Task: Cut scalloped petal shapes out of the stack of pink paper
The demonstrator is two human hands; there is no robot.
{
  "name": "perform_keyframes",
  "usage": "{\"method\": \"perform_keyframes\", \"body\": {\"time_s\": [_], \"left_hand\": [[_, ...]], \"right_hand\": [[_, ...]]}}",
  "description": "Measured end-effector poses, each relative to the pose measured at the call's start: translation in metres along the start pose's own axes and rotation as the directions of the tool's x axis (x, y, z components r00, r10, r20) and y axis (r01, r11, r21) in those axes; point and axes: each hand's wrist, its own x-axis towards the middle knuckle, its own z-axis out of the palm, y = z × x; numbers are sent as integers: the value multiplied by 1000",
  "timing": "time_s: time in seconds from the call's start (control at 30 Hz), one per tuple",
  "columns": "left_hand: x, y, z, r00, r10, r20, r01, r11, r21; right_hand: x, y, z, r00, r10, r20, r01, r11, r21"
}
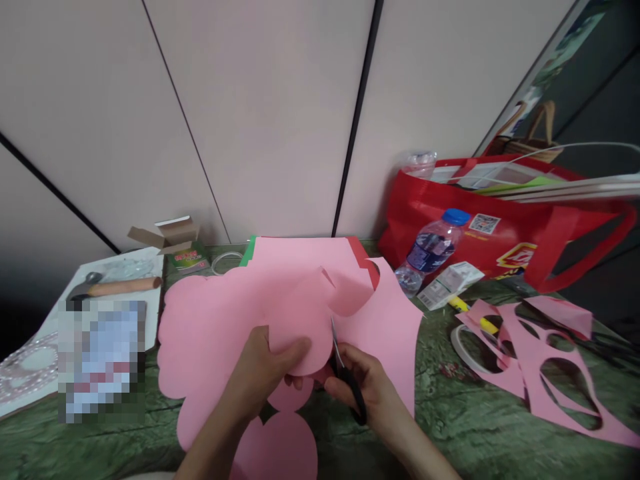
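My left hand (267,363) pinches a rounded piece of pink paper (299,317), thumb on top and fingers beneath. In my right hand (367,383) is a pair of scissors (350,383) with black handles. Its blades meet the curved edge of the paper, and a strip of pink curls away just above them. Under and around both hands lie more pink sheets, among them a large scalloped shape (205,333) on the left and a cut circle (285,443) nearer to me.
A red bag (500,227) stands at the back right, with a plastic bottle (433,250) and a small white box (450,285) before it. Pink offcuts (535,363) and a tape roll (463,350) lie right. A hammer (120,287) and an opened carton (185,257) are left; a wall rises behind.
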Motion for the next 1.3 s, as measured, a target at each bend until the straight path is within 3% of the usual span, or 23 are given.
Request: {"method": "perform_keyframes", "body": {"time_s": [0.77, 1.3], "left_hand": [[-1, 0, 1, 999, -38, -17, 39, 998, 46], [-3, 3, -1, 1000, 6, 11, -7, 998, 59]], "right_hand": [[0, 3, -2, 999, -42, 15, 42, 999, 0], [0, -3, 1, 999, 39, -22, -41, 997, -73]]}}
